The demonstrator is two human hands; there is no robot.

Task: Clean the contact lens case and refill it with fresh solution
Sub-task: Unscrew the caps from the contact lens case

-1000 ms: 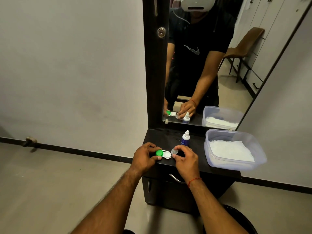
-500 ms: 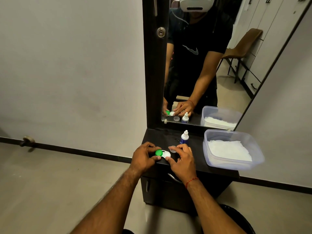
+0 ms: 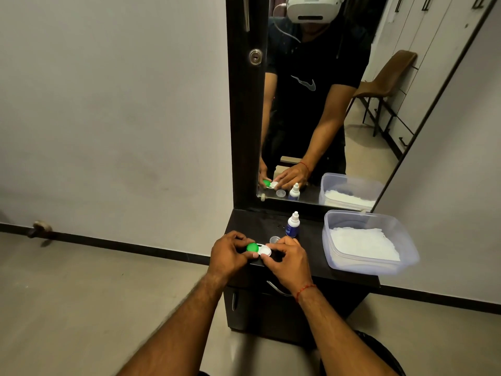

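The contact lens case (image 3: 259, 249) lies near the front edge of the black dresser top (image 3: 311, 256), with a green cap on its left well and a white cap on its right well. My left hand (image 3: 230, 253) grips the green end. My right hand (image 3: 287, 257) pinches the white cap with thumb and fingers. A small clear cap (image 3: 274, 239) lies just behind my right fingers. The solution bottle (image 3: 292, 225), blue with a white dropper tip, stands upright behind that.
A clear plastic tub (image 3: 360, 263) with white tissue inside sits on the right of the dresser top. The mirror (image 3: 325, 104) stands at the back and reflects the person and the objects. Drawer handles show below the front edge.
My right hand left the small clear cap on the dresser and moved left onto the white cap of the case. My left hand stays on the green end.
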